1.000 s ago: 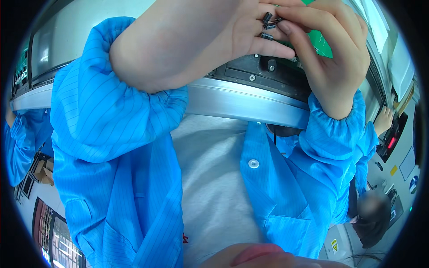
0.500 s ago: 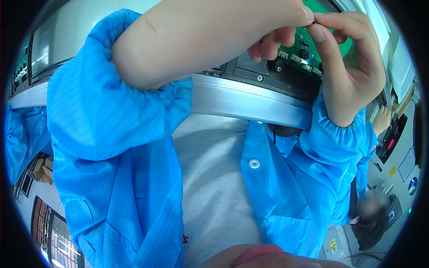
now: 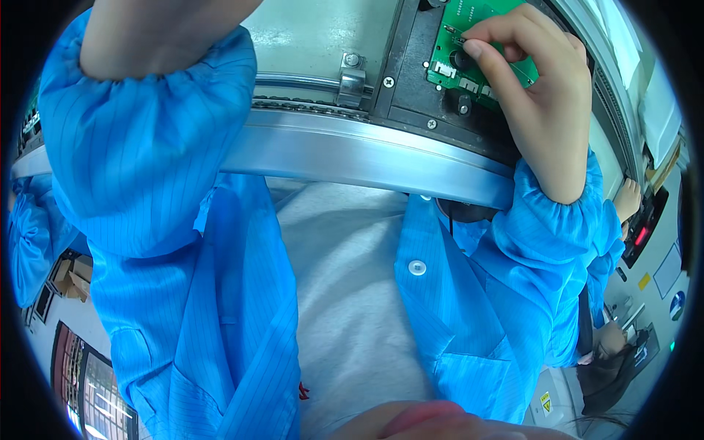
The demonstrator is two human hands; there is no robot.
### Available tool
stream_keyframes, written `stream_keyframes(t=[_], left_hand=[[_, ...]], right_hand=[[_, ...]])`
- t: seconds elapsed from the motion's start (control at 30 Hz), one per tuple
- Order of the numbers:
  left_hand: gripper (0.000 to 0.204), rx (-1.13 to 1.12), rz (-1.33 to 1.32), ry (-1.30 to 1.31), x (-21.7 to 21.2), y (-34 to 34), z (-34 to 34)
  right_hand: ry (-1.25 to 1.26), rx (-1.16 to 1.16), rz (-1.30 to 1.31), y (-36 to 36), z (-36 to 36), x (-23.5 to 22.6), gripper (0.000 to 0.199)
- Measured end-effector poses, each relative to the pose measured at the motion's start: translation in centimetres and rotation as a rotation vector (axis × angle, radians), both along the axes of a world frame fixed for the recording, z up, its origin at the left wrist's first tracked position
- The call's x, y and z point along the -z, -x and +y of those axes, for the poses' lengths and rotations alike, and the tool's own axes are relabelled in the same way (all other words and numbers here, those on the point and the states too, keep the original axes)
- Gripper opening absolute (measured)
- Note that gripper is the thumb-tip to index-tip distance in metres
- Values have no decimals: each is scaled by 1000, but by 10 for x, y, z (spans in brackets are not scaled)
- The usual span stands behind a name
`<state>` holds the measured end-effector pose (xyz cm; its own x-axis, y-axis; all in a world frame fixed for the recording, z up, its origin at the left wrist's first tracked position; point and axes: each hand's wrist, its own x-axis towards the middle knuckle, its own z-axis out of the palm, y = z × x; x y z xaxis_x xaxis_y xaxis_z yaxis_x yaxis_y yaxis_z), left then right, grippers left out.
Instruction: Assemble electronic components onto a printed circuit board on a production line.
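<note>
My right hand [image 3: 546, 81] is over a green circuit board [image 3: 444, 53], thumb and forefinger pinched together at its surface. A small black part [image 3: 461, 42] shows at those fingertips; its exact kind is too small to make out. Beside them a round black component [image 3: 460, 60] stands on the board, with white connectors [image 3: 468, 86] along the near edge. The board sits in a dark fixture [image 3: 411, 95] fastened with screws. My left forearm [image 3: 158, 37] runs up past the top edge of the picture, so the left hand itself is out of sight.
A silver rail [image 3: 352, 150] runs across in front of me, with a chain [image 3: 308, 108] and a metal rod clamp [image 3: 353, 77] just behind it. At the right, another person's hand [image 3: 628, 199] rests near dark equipment. A person [image 3: 610, 363] is farther off, lower right.
My left hand has let go of the small black part and moved left, out of the picture. My right hand has shifted left and down onto the board.
</note>
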<state>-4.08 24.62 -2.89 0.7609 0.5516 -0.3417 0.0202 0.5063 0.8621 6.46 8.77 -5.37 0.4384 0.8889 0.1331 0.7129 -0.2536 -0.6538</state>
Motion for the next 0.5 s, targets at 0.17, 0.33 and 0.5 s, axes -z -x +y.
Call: stream_keyframes(t=[0.17, 0.33, 0.5], left_hand=[[25, -47, 0, 39, -1, 0, 10], [26, -87, 8, 88, 5, -4, 20], [27, -222, 15, 162, 13, -4, 26]], right_hand=[[49, 6, -18, -3, 3, 5, 10], [47, -7, -100, -7, 4, 10, 10], [66, -33, -261, -8, 2, 10, 11]])
